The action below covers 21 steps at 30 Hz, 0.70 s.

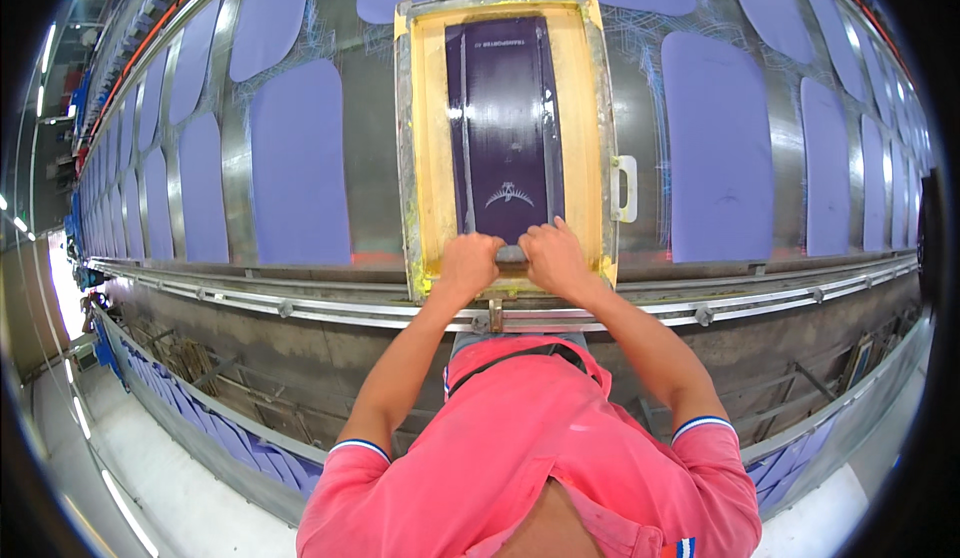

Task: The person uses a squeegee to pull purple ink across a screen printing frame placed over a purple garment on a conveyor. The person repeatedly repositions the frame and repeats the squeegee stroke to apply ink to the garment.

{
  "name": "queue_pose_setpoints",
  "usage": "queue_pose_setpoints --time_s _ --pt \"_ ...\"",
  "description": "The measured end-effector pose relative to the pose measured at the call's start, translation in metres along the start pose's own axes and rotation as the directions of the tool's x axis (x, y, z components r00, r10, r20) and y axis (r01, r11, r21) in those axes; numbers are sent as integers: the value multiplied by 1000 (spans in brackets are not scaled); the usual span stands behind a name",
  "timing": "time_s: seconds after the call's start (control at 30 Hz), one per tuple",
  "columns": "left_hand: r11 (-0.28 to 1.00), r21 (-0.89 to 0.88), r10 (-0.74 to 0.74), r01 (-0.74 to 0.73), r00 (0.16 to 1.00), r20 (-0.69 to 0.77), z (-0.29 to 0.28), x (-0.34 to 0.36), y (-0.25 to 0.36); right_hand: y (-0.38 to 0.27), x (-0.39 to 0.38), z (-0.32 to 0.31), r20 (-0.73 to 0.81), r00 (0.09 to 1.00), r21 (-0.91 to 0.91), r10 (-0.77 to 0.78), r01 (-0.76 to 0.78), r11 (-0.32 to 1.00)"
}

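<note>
A screen-printing frame (406, 148) with a yellow-taped border lies on the long table in front of me. Its dark purple printing window (505, 128) shows a pale curved emblem near the close end and small lettering at the far end. At the window's near end, my left hand (470, 263) and my right hand (556, 258) are closed side by side on a squeegee (511, 254). Only a short grey stretch of it shows between them; the fingers cover the rest. A white handle (625, 189) sticks out from the frame's right side.
Purple fabric panels (297, 163) lie in rows on the dark table (640, 228), left, right and beyond the frame. A metal rail (650, 310) runs along the near edge, close to my waist. More purple pieces (215, 418) sit low behind me on both sides.
</note>
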State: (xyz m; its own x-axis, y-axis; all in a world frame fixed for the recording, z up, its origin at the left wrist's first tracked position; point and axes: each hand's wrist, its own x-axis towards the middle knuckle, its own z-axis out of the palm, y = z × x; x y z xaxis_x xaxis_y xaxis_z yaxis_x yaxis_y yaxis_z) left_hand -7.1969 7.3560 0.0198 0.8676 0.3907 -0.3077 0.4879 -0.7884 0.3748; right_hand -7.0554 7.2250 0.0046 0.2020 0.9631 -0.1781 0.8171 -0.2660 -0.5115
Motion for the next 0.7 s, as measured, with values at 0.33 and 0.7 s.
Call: queue_pose_setpoints --time_s 0.33,0.7 --pt "981 193 22 16 981 -194 -125 293 -68 131 270 -128 -170 985 -177 -35 4 984" --pt "972 236 58 -2 971 -233 -151 372 -84 164 336 -159 -189 981 -188 33 -69 980"
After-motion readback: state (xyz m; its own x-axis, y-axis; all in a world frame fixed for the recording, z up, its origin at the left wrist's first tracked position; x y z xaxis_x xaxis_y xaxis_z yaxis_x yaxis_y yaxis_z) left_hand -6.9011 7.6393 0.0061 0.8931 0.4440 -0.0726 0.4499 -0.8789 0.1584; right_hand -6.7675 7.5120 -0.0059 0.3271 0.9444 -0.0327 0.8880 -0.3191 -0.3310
